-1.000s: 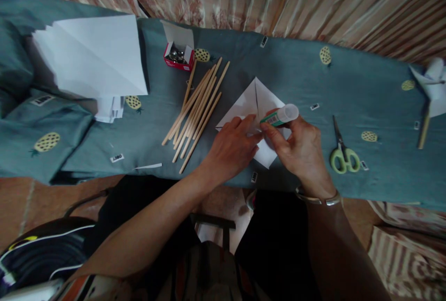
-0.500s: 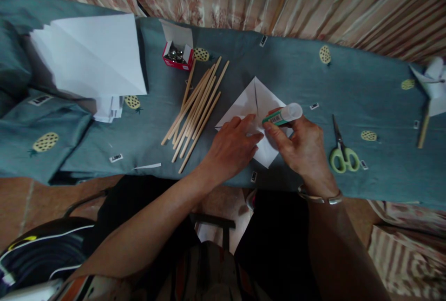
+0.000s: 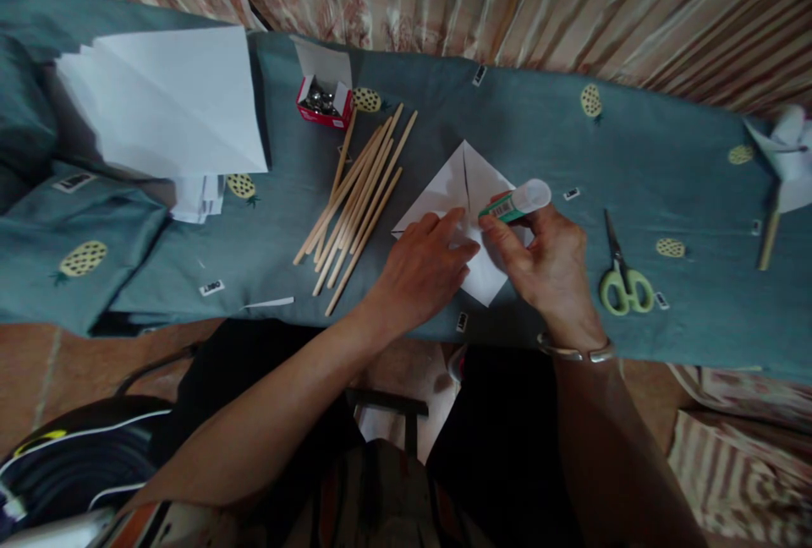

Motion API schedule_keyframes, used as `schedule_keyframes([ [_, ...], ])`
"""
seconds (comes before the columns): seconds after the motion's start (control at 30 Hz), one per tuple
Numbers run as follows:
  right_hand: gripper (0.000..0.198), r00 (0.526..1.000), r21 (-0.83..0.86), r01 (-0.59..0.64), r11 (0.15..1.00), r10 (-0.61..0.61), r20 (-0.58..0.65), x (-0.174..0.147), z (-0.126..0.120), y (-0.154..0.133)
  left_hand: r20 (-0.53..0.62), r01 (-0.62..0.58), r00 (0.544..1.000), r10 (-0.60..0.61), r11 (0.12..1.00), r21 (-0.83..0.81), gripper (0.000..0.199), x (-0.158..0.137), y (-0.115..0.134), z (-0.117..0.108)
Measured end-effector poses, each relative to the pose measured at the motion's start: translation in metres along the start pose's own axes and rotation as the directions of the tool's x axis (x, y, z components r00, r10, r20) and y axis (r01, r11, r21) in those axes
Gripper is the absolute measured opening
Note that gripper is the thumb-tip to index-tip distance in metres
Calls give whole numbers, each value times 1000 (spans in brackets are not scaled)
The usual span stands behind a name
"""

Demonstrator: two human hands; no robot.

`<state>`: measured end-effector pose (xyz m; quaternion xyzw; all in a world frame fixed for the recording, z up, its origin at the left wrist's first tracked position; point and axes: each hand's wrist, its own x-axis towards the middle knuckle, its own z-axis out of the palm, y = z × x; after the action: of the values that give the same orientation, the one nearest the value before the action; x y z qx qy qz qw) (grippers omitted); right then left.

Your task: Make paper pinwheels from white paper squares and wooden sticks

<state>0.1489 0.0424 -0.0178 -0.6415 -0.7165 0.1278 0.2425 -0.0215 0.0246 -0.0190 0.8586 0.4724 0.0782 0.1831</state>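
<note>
In the head view, the right hand (image 3: 551,265) has its grip clenched around a glue stick (image 3: 515,202) tilted over the folded white paper (image 3: 439,184). The left hand (image 3: 422,273) lies on that paper, its grip released. The paper rests on the cloth-covered bench (image 3: 545,134), between wooden sticks (image 3: 364,242) and green-handled scissors (image 3: 619,260).

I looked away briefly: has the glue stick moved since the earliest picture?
Yes: the glue stick has shifted slightly rightward, towards the scissors.
</note>
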Motion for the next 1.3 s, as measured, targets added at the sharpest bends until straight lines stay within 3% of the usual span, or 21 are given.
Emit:
schedule_keyframes([
  [0.27,39,1000,36,-7,999,8,-28,1,4,-2,-55,-18,998,18,1000,1,29,-1,0,2],
  [0.43,35,999,97,-28,995,30,-26,2,6,-2,-25,-2,1000,2,1000,-7,29,0,0,0],
  [0.67,28,992,307,-130,943,121,46,2,7,-3,-37,-16,999,16,1000,-8,31,0,0,0],
  [0.77,23,982,528,-188,828,156,105,2,7,-2,-44,-20,999,19,1000,-12,28,0,0,0],
  [0.9,19,963,777,-235,583,251,103,5,1,5,-65,-30,998,26,998,-53,26,-1,-3,2],
  [1.03,19,913,901,-283,328,379,149,9,-9,13,-165,-88,985,40,952,-293,25,-3,-8,7],
  [1.1,21,890,926,-309,216,408,202,10,-12,15,-252,-115,968,-14,865,-489,27,-4,-9,8],
  [1.17,23,874,933,-335,129,413,257,10,-15,14,-269,-89,955,-128,741,-666,34,-4,-10,9],
  [1.3,25,878,926,-373,54,343,334,5,-15,6,-134,59,942,-309,542,-838,50,0,-9,9],
])
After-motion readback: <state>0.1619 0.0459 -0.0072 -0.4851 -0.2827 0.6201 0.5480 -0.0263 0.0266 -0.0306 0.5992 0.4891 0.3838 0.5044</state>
